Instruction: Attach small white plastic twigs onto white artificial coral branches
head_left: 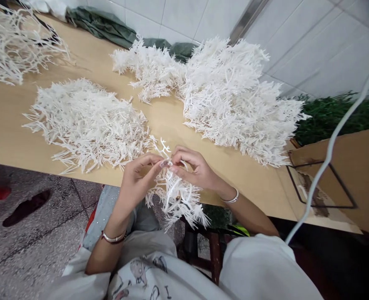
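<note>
Close together over the table's front edge, my left hand (142, 177) and my right hand (194, 166) pinch a white plastic branch between thumbs and fingers. A bushy white artificial plant spray (180, 193) hangs below the fingertips, its forked tips spreading past the table edge. A thin forked twig sticks up just beyond the fingers. Exactly how the pieces join is hidden by my fingertips. To the left lies a heap of loose white sprigs (87, 123), nearly reaching my left hand. A larger pile of bushy white sprays (231, 96) is beyond my right hand.
Bare white stems (16, 46) lie at the far left of the table (164, 116). Dark green cloth (100, 23) runs along the tiled wall. At right are green artificial foliage (343, 112), a cardboard box (353, 171), a black wire frame and a hanging white cable (330, 146).
</note>
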{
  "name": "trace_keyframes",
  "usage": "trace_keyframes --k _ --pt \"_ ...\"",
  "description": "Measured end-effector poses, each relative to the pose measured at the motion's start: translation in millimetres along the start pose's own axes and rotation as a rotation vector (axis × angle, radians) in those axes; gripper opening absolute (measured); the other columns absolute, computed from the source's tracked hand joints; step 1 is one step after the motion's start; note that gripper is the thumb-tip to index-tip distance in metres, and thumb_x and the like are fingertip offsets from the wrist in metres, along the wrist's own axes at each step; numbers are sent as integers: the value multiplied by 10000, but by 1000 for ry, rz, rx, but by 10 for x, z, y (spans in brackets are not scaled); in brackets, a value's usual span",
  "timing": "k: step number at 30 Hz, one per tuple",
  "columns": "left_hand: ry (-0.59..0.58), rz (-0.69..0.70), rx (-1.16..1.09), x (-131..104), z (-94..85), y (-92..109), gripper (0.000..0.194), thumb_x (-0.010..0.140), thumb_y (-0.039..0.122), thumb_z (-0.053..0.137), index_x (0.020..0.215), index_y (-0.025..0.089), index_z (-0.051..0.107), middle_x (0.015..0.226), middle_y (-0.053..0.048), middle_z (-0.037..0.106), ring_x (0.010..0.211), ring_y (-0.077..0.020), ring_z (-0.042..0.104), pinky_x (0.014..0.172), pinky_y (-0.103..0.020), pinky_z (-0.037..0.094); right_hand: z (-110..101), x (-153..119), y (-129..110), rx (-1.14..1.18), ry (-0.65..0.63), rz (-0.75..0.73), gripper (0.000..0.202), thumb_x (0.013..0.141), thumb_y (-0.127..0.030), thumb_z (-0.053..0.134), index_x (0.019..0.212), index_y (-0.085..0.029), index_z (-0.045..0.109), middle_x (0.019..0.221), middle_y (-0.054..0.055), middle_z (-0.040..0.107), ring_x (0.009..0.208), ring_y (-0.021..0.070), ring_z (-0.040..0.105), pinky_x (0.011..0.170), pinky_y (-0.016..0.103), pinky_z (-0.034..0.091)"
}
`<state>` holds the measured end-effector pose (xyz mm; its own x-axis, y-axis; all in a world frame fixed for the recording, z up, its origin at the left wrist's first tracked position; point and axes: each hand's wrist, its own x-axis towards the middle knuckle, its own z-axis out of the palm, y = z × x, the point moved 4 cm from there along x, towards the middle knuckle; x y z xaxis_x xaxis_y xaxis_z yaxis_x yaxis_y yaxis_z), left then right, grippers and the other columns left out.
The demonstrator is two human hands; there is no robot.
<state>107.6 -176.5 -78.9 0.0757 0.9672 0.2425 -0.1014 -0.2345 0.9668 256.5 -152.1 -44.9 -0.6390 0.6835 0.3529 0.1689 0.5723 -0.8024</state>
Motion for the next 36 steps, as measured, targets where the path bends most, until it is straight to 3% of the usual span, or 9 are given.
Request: trace_keyframes --k 5,11,15,18,23,26,30,33,36 --pt "-185 -222 -370 -59 107 -86 227 869 378 566 732 196 560 672 17 456 613 -102 418 593 -231 380 21 -14 -32 237 -105 97 230 918 -308 513 730 -177 492 742 -12 423 669 112 414 631 269 351" --pt "-201 -409 -577 -88 167 -178 275 697 419 733 775 192 599 727 -21 506 647 -121 451 568 -237 415 59 -48 -40 415 -115 200 275 882 -375 555 694 -183 501 712 -13 398 679 131 382 644 284 321" --pt "-225 -408 -627 -49 120 -152 291 698 411 722 714 189 536 672 -15 467 608 -114 440 576 -252 442 57 -54 -20 532 -98 209 263 876 -348 559 678 -182 509 722 -9 404 685 131 401 649 283 338" --pt "-216 -317 -617 -15 22 -88 335 761 437 652 639 200 448 605 9 392 564 -114 410 591 -282 449 63 -60 -29 588 -122 173 281 884 -366 550 676 -182 508 756 3 436 717 136 421 661 285 347" --pt "39 -1 -227 32 -171 52 233 847 377 600 685 210 591 713 -26 572 726 -146 540 712 -303 453 86 -39 -8 428 -118 199 206 912 -328 526 760 -188 511 758 -11 404 682 114 381 635 270 326" --pt "271 140 92 97 -332 172 126 836 339 633 778 231 666 770 -12 653 756 -146 572 722 -317 441 42 1 53 310 10 163 217 911 -316 522 736 -194 482 752 -14 381 702 118 383 661 276 336" --pt "540 291 580 277 -681 327 186 797 400 667 816 219 706 795 6 679 748 -172 575 720 -374 405 -55 13 118 134 227 105 206 879 -319 566 723 -206 493 774 -8 401 764 134 422 741 300 372" --pt "558 284 887 470 -930 312 253 814 428 639 864 197 729 836 -3 688 771 -197 583 793 -429 354 -121 -13 87 0 374 54 139 837 -292 618 736 -221 553 885 13 436 905 165 461 865 354 379" --pt "553 252 958 602 -1065 265 266 767 410 699 926 199 733 849 -15 687 782 -206 567 844 -448 341 -154 -33 56 -77 441 34 124 823 -286 628 726 -232 572 1005 29 472 1017 200 471 958 412 362"
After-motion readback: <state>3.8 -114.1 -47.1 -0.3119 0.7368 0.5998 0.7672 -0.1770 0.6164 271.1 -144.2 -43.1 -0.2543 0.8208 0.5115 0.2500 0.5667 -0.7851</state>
